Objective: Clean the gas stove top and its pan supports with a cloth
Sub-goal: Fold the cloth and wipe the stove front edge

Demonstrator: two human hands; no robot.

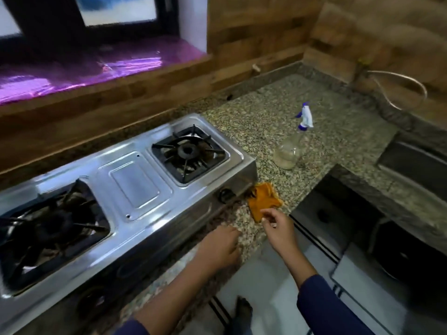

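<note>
A: Where is the gas stove (125, 189) sitting?

B: On the speckled granite counter (302, 112), under the wooden wall. It is a steel two-burner unit. Each burner has a black pan support: one at the stove's right end (189, 154), one at its left end (48, 226), with a raised steel panel between them.

A: And the cloth?

B: The orange cloth (264, 201) lies crumpled on the counter, just off the stove's front right corner, touching or nearly touching that corner.

A: What are the hands doing?

B: The right hand (278, 228) reaches to the near edge of the cloth, thumb and forefinger pinched there. The fingertips meet the fabric, though I cannot tell whether they have really gripped it. The left hand (220, 247) rests palm down on the counter's edge in front of the stove, fingers loosely curled, holding nothing.

A: Anything else near the stove?

B: A clear spray bottle (295, 146) with a white and blue trigger head stands on the counter to the stove's right, well behind the cloth. A knob (226, 195) shows on the stove's front face, near the cloth.
</note>
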